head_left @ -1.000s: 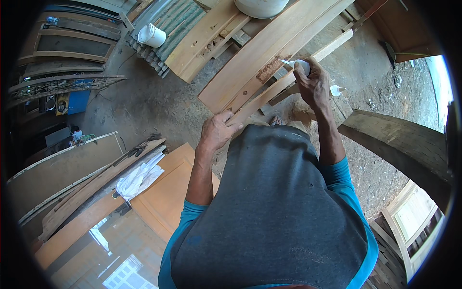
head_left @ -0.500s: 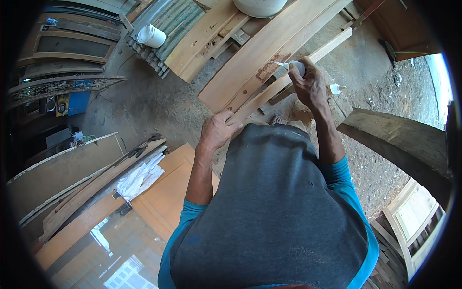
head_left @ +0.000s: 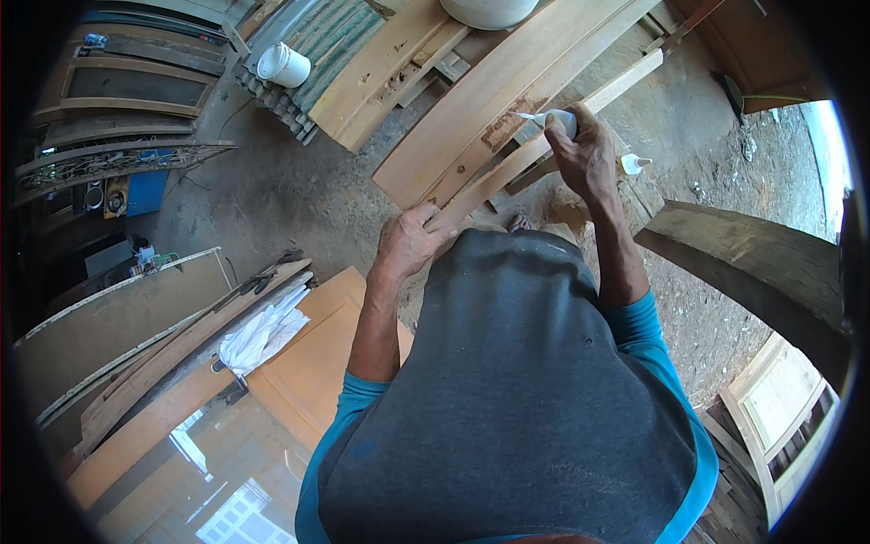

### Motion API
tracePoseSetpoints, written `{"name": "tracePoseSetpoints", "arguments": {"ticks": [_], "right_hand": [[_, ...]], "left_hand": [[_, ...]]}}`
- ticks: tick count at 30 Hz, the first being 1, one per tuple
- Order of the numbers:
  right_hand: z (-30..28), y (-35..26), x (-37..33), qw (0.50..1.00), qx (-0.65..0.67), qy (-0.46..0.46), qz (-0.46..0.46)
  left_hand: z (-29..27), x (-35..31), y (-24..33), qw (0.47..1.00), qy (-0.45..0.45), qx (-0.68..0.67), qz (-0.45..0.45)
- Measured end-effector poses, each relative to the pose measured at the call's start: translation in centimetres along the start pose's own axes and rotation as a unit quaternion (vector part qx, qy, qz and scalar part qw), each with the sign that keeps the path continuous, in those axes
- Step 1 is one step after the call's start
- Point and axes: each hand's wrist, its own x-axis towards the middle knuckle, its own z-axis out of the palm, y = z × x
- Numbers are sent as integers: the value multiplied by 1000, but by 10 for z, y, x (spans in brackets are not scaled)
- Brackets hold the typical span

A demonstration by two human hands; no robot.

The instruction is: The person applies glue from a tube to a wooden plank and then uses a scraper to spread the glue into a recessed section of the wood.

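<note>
Wide plank (head_left: 507,100) lies across the stack, w/ a thin wood strip (head_left: 544,145) slanting just beside it. Left hand (head_left: 410,243) is clamped round the strip's near end; right hand (head_left: 584,154) is wrapped tight on a small white glue bottle (head_left: 555,119), nozzle pointing left over the strip.

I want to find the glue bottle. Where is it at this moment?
In the head view, the glue bottle is upper right of centre, in the right hand, its nozzle over the wooden strip.
</note>
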Motion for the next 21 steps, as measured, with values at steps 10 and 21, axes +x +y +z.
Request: {"name": "tracePoseSetpoints", "arguments": {"ticks": [10,21], "right_hand": [[-7,11,8,999,5,37,-15],[-4,2,7,999,-24,36,-10]], "left_hand": [[-1,4,1,1000,1,-3,0],[0,5,-2,1000,1,-5,2]]}}
